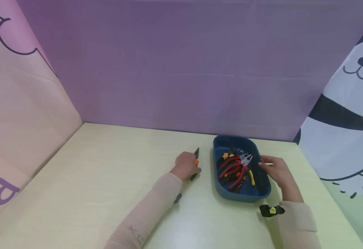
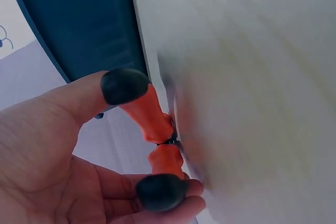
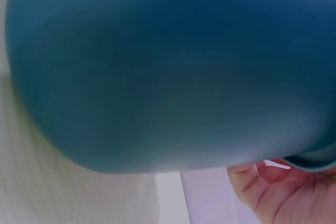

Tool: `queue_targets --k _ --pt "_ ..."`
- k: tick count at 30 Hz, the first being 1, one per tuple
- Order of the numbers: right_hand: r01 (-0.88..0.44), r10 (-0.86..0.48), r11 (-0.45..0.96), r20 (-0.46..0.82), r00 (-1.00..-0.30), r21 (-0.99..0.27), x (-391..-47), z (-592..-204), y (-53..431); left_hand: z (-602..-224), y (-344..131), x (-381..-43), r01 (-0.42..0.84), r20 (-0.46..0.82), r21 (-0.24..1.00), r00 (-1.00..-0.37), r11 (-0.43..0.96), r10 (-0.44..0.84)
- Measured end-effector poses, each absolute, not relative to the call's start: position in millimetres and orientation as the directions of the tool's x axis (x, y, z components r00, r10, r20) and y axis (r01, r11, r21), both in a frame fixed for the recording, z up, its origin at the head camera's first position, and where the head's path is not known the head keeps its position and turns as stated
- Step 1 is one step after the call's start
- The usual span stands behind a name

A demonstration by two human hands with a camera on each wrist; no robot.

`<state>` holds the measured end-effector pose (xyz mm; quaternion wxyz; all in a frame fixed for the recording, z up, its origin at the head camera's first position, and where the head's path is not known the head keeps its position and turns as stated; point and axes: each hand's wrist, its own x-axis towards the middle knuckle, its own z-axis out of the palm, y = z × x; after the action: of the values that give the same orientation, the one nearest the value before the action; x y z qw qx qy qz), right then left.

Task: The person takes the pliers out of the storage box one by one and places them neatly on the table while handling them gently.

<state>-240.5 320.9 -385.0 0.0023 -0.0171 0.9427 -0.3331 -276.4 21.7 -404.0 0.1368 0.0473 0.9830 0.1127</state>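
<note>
My left hand (image 1: 185,166) grips a pair of pliers (image 1: 196,153) just left of the blue bin, dark jaws pointing to the back wall. In the left wrist view, the thumb lies on one orange-and-black handle (image 2: 147,114) and the fingers curl at the other; the handles are spread. My right hand (image 1: 276,170) holds the right rim of the blue bin (image 1: 241,198). From the right wrist, the bin's outer wall (image 3: 168,77) covers most of the view. Inside the bin lies a heap of pliers with red-and-black handles (image 1: 234,169), one showing silver jaws (image 1: 246,159).
The pale wooden table (image 1: 106,173) reaches back to a purple wall (image 1: 181,69), close behind the bin. Printed panels stand at the left and right sides. A yellow handle (image 1: 251,177) shows at the right of the heap in the bin.
</note>
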Motion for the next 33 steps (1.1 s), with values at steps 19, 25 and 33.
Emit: queue_targets --k 19,25,33 --pt "-0.044 -0.038 0.784 0.022 -0.999 -0.619 -240.7 -385.9 322.0 -403.0 21.3 -274.1 0.066 -0.29 0.213 -0.948 0.975 0.128" --pt "-0.049 -0.04 0.782 0.028 -0.999 -0.621 -240.2 -386.1 321.6 -403.0 20.5 -272.8 0.066 -0.289 0.225 -0.948 0.972 0.132" --pt "-0.046 -0.033 0.78 0.032 -0.999 -0.625 -241.0 -386.5 321.5 -402.3 20.6 -273.4 0.05 -0.298 0.234 -0.947 0.971 0.12"
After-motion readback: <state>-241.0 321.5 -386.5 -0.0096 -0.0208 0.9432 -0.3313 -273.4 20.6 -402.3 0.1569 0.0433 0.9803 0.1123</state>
